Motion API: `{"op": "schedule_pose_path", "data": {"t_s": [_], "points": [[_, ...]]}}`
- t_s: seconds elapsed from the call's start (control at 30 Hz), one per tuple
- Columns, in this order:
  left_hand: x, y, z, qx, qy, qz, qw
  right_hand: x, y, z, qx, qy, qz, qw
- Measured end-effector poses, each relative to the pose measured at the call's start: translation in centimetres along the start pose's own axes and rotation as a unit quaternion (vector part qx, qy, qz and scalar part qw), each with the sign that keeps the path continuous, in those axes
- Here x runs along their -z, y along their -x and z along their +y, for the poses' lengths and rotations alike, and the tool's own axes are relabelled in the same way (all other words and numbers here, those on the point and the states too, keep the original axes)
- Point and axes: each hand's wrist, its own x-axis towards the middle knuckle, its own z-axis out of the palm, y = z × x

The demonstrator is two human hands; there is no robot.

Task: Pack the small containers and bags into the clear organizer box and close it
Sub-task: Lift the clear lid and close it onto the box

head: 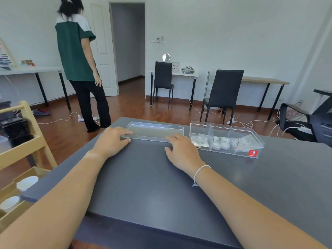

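The clear organizer box [251,133] stands open at the far right of the dark table [143,186]. Its three compartments hold small bags [201,141], round white containers [221,143] and more clear bags [242,142]. A red label [252,153] marks its near right corner. The clear lid [154,132] lies flat to the left of the box. My left hand [111,141] rests on the lid's left end, fingers on its near corner. My right hand [181,150] touches the lid's near right corner. Whether either hand grips the lid is unclear.
A person in a green top [77,51] stands past the table's far left corner. A wooden cart [21,141] with white cups [27,183] is at the left. Black chairs [222,90], desks and floor cables lie beyond the table.
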Motion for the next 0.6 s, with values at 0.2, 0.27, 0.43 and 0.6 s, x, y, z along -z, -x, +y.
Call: {"op": "schedule_pose_path", "data": {"t_s": [0.2, 0.27, 0.43, 0.6], "points": [[0.1, -0.1, 0.1, 0.000, 0.029, 0.016, 0.999, -0.6, -0.7, -0.1, -0.015, 0.002, 0.024, 1.000], [0.2, -0.1, 0.1, 0.001, 0.032, 0.006, 0.999, -0.7, -0.8, 0.0, -0.016, -0.005, 0.032, 0.999], [0.4, 0.3, 0.4, -0.011, 0.040, 0.016, 0.999, -0.8, -0.9, 0.0, -0.019, -0.017, 0.064, 0.998], [1.1, 0.8, 0.9, -0.039, 0.058, 0.050, 0.996, -0.5, -0.7, 0.0, -0.015, -0.029, 0.091, 0.995]]}}
